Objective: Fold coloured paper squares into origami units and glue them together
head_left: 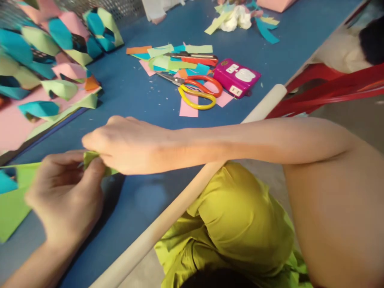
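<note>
Between my two hands is a small strip of green paper (90,158), partly hidden by the fingers. My left hand (70,192) pinches it between thumb and fingers. Closed against the same strip from above and to the right is my right hand (126,144), its fingertips mostly out of sight. Beside my left hand lies a larger green paper sheet (13,212) with a blue folded piece (7,182) on it.
Folded paper shapes (60,36) in several colours crowd the upper left. Beyond my right arm lie scissors (199,89), a cutter knife (195,58), paper strips (162,62) and a magenta socket box (236,78). A pale rail (180,208) edges the blue table (144,200).
</note>
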The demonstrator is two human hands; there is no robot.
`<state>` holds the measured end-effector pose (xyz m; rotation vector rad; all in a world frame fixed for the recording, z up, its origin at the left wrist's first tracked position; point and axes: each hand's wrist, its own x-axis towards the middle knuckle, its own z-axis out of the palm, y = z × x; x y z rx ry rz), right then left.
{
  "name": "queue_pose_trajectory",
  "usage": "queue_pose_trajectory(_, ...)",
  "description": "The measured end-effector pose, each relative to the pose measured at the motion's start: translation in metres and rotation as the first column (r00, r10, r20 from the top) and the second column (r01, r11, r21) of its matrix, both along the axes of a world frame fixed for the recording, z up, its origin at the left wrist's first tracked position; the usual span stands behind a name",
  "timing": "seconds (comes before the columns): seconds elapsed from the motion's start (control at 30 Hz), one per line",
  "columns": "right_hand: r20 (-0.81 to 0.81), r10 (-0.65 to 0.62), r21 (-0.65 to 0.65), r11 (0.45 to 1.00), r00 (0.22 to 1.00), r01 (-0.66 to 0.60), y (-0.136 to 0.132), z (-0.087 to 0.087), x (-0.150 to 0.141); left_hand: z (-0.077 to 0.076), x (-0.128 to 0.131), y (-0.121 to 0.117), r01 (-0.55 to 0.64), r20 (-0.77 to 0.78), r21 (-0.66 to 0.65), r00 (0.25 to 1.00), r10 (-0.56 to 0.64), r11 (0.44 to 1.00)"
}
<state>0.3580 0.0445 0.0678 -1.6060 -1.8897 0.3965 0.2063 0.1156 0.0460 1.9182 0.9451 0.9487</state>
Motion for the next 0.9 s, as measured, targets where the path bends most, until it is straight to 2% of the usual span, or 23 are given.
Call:
queue_pose_trajectory(0.03, 0.017, 0.007, 0.011, 1.000, 1.000, -0.007, 0.004, 0.001, 0.002, -0.004, 0.002, 0.000, -0.009, 0.029, 0.031, 1.000, 0.008, 0.999)
queue_pose_trajectory(0.07, 0.018, 0.005, 0.016, 1.000, 1.000, -0.005, 0.006, 0.001, 0.003, -0.008, 0.003, 0.002, 0.012, 0.051, 0.006, 0.999, -0.012, 1.000)
queue_pose_trajectory(0.2, -0.117, -0.039, -0.025, 0.999, 0.992, 0.037, 0.006, -0.003, 0.008, -0.016, 0.002, 0.010, 0.079, 0.079, -0.174, 0.995, -0.066, 0.982)
queue_pose_trajectory(0.43, -0.310, -0.130, -0.205, 0.976, 0.942, 0.067, 0.000, -0.015, 0.007, -0.018, 0.003, 0.009, 0.117, 0.171, -0.174, 0.982, -0.087, 0.978)
queue_pose_trajectory(0.73, -0.305, -0.136, -0.105, 0.989, 0.942, 0.109, 0.003, -0.021, 0.004, -0.024, 0.000, 0.012, 0.244, 0.199, -0.379, 0.964, -0.179, 0.893)
queue_pose_trajectory(0.9, -0.328, -0.146, -0.125, 0.986, 0.933, 0.110, 0.003, -0.021, 0.007, -0.027, 0.000, 0.014, 0.189, 0.184, -0.319, 0.974, -0.135, 0.929)
